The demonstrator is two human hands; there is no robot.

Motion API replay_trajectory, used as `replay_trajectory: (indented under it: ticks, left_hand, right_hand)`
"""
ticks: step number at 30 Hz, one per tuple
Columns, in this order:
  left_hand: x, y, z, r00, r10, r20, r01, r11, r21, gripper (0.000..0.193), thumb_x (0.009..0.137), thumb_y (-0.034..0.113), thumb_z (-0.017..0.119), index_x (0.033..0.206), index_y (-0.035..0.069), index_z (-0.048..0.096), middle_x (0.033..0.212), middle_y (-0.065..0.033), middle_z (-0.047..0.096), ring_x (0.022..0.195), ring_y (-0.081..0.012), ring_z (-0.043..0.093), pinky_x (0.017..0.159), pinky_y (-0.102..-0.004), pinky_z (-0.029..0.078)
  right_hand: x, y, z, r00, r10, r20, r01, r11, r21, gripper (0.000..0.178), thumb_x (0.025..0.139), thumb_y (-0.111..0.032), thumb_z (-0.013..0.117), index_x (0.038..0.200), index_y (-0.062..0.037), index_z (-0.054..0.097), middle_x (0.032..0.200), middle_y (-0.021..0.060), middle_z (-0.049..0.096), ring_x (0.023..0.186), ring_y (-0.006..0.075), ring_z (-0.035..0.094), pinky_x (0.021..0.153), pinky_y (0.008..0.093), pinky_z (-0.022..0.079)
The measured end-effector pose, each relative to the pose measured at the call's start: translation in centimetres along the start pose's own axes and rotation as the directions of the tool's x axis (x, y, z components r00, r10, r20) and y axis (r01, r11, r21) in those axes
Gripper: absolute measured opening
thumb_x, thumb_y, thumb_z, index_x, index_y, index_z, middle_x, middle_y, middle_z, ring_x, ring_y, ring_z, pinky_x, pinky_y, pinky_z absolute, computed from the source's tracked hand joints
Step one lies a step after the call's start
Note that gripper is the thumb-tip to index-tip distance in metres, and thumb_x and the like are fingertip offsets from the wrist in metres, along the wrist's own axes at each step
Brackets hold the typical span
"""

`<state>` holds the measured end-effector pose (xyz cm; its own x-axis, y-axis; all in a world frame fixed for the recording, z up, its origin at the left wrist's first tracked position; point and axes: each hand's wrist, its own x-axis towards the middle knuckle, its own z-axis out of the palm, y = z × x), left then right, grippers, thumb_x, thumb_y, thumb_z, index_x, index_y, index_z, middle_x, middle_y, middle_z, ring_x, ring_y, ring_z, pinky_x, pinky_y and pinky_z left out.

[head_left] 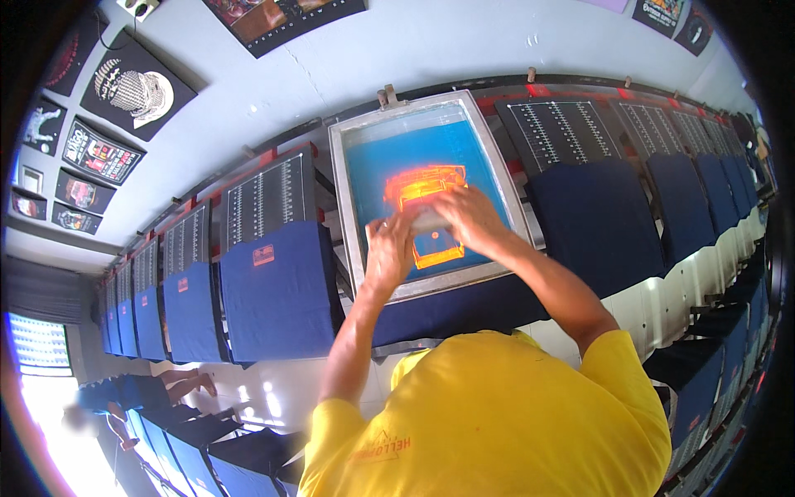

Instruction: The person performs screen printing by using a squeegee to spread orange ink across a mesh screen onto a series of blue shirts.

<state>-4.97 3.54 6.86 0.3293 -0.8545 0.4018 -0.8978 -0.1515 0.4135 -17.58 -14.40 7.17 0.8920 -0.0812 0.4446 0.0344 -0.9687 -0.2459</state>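
Note:
A screen-printing frame [343, 199] with a pale metal rim and blue mesh [373, 153] lies before me over a dark blue cloth. Bright orange ink [439, 258] covers the mesh's middle in a boxy pattern, thickest toward the far side. My left hand [391, 253] and my right hand [474, 219] are closed on a squeegee [427, 220] held across the mesh between them. It is blurred and largely covered by my fingers, so its blade edge cannot be made out.
Dark blue shirts [273, 290] lie on a row of printing boards to the left, some with a small orange print. More blue shirts [592, 215] continue to the right. Behind runs a dark rail [530, 85] by the wall. Another person [141, 393] stands at the lower left beside another row.

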Motion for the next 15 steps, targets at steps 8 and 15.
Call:
replay_trajectory:
  ticks: [8,15]
  left_hand:
    - [-9.7,3.2,4.3,0.995,-0.054,0.084,0.058,0.998,-0.036,0.041,0.088,0.002,0.06,0.129,0.004,0.059,0.132,-0.0127,0.063,0.124,-0.0283,0.057,0.107,-0.0474,0.038]
    - [-12.6,3.8,5.9,0.994,-0.094,0.05,0.096,0.995,-0.042,0.04,0.09,0.003,0.059,0.129,0.006,0.059,0.136,-0.0117,0.06,0.134,-0.0283,0.052,0.115,-0.0506,0.034]
  right_hand:
    - [-9.7,-4.1,4.0,0.988,0.028,0.153,-0.006,0.99,-0.141,0.048,0.068,-0.016,0.079,0.112,-0.0063,0.062,0.112,0.0041,0.059,0.105,0.0233,0.055,0.081,0.0405,0.042]
    - [-11.8,-5.4,4.0,0.992,0.011,0.127,-0.015,0.999,0.033,0.064,0.078,-0.046,0.079,0.123,-0.0033,0.061,0.127,0.0093,0.057,0.112,0.0278,0.053,0.09,0.0431,0.043]
